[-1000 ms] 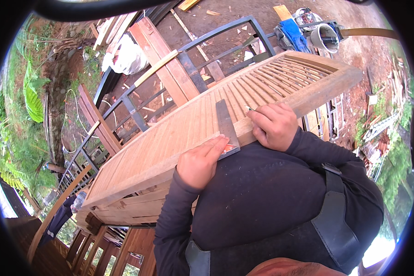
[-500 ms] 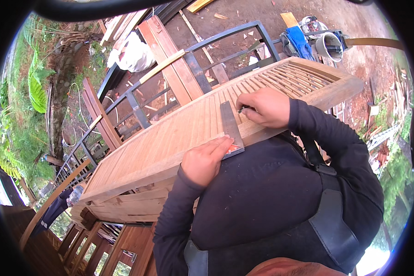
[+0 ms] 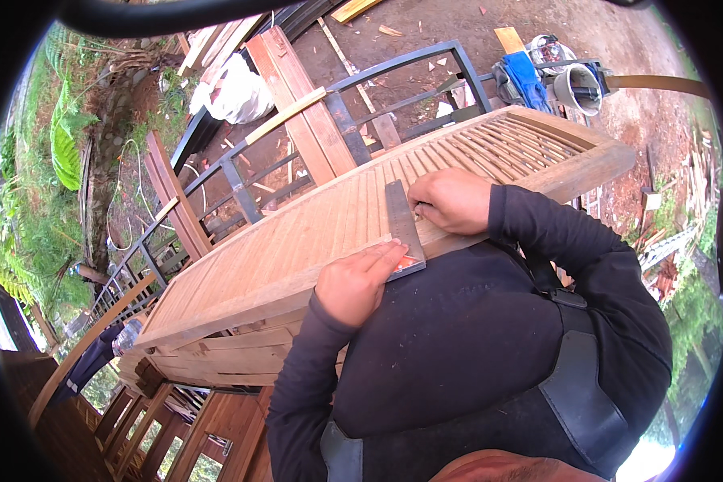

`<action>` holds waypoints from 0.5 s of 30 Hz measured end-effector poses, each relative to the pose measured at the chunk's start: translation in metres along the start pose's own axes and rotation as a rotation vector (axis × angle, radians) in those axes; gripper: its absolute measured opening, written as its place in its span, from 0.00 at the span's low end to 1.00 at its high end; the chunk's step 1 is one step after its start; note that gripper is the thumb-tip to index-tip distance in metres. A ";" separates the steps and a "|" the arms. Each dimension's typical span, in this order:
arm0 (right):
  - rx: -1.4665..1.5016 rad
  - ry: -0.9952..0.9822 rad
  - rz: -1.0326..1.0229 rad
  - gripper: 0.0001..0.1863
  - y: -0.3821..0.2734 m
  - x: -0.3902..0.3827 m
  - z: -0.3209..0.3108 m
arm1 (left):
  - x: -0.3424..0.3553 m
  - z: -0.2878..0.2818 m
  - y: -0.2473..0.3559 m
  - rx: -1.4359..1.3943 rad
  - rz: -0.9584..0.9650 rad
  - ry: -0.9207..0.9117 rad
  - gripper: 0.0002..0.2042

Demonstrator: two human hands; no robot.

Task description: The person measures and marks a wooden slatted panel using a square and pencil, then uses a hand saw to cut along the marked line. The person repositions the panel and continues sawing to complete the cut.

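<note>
In front of me lies a louvered wooden panel [image 3: 297, 233] with a frame and many slats. My left hand [image 3: 352, 285] grips a try square [image 3: 402, 215], its fingers together over the orange-marked stock at the panel's near edge. The square's dark metal blade lies across the near frame rail and reaches onto the slats. Just right of the blade, my right hand [image 3: 451, 201] is closed in a pinch low over the near rail. What its fingertips hold is small and mostly hidden.
Stacked boards [image 3: 241, 357] lie under the panel. Beyond it stands a dark metal frame [image 3: 345, 120] with reddish planks [image 3: 297, 120] across it. A white sack [image 3: 239, 90], a bucket [image 3: 577, 87] and a blue cloth [image 3: 526, 79] sit farther off.
My right hand has moved slightly left and down, closer to the square's blade, and its fingertips have turned lower. My left hand and the square have stayed in place.
</note>
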State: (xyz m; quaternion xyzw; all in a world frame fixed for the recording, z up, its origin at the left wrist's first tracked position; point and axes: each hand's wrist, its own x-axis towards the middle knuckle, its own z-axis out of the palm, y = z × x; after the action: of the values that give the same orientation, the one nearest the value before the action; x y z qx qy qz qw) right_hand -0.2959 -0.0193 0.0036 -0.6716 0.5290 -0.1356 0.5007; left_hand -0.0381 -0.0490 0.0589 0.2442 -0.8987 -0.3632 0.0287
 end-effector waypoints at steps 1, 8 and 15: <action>-0.004 -0.004 0.003 0.09 0.000 0.000 0.000 | 0.000 0.000 0.000 0.000 0.000 0.000 0.27; 0.019 -0.016 -0.015 0.09 -0.005 0.002 -0.001 | 0.001 0.000 -0.002 -0.002 -0.004 0.000 0.27; 0.034 -0.039 -0.064 0.08 -0.010 -0.001 -0.008 | 0.001 0.000 -0.002 -0.010 0.001 0.007 0.27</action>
State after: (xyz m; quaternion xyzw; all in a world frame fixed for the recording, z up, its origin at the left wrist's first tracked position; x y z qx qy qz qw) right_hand -0.2960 -0.0236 0.0160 -0.6820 0.4952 -0.1474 0.5176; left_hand -0.0381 -0.0507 0.0580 0.2449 -0.8970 -0.3666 0.0332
